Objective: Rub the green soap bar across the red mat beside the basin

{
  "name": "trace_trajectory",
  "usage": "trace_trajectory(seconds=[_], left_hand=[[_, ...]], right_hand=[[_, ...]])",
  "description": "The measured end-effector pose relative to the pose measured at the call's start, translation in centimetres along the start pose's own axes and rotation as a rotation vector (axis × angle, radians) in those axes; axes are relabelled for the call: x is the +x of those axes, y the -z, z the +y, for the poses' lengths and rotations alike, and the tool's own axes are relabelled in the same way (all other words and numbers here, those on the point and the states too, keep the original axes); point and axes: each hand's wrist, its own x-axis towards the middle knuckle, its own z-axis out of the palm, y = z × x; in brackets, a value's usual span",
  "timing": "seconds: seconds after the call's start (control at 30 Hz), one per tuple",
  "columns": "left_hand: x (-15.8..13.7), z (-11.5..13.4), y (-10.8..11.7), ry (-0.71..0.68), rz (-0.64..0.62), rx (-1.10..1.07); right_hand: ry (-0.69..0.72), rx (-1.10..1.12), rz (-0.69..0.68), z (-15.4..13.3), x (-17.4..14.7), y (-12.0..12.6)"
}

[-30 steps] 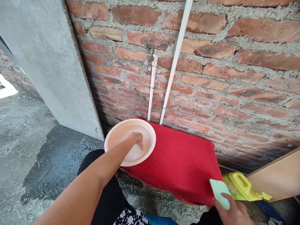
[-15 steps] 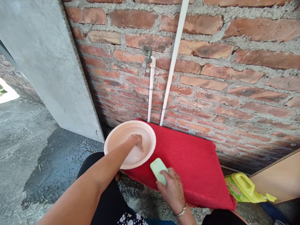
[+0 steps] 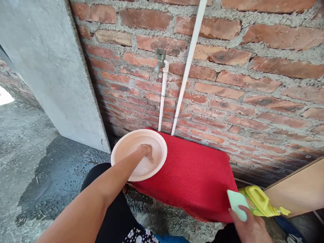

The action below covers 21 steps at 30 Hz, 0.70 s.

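My left hand (image 3: 147, 152) is down in the water of a pale pink plastic basin (image 3: 115, 148), with a thin bangle at its wrist. The water distorts its fingers, so what they do is unclear. Out to the lower right, my right hand (image 3: 250, 226) grips a flat, pale green rectangular thing with rounded corners (image 3: 236, 201) between thumb and fingers. It is held over the near right corner of a red cloth cover (image 3: 194, 172), in front of a yellow jug. The basin stands on the left end of that cover.
A brick wall (image 3: 217, 94) rises behind, with a tap (image 3: 160, 60) and white pipes (image 3: 189, 62). At the left leans a grey slab (image 3: 63, 84) beside wet floor (image 3: 58, 172). The yellow jug (image 3: 259, 199) lies by a tan board (image 3: 298, 189) at right.
My right hand has swung right, carrying the pale green thing from beside the basin to the cover's right corner. My left hand stays in the basin.
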Motion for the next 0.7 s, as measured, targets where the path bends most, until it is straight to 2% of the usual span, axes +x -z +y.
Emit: trace_trajectory(seconds=[0.07,0.17,0.23,0.3,0.33,0.4,0.47,0.57,0.7], left_hand=[[0.0,-0.1,0.0,-0.011,0.014,0.004],[-0.1,-0.3,-0.1,-0.024,0.029,0.017],[-0.2,-0.5,-0.1,-0.027,0.039,0.012],[-0.1,-0.6,-0.2,-0.03,0.052,0.006],[0.0,-0.7,-0.3,-0.029,0.053,0.01],[0.2,-0.8,-0.4,-0.028,0.048,0.025],[0.3,-0.8,-0.4,-0.032,0.042,0.04],[0.2,-0.6,-0.3,-0.034,0.043,0.051],[-0.1,-0.4,-0.1,-0.019,0.03,0.062]], right_hand=[[-0.007,0.02,-0.043,-4.6,-0.3,-2.2],[0.179,0.126,-0.234,-12.9,-1.6,-5.4],[0.283,0.138,-0.325,-17.6,-2.5,-6.6],[0.332,0.136,-0.397,-20.2,-3.1,-7.0],[0.333,0.134,-0.424,-20.5,-3.2,-7.0],[0.296,0.13,-0.441,-19.3,-2.7,-6.7],[0.218,0.133,-0.405,-15.6,-1.9,-6.1],[0.045,0.122,-0.282,-7.5,-0.9,-4.2],[-0.212,-0.051,-0.077,2.8,-1.4,0.3]])
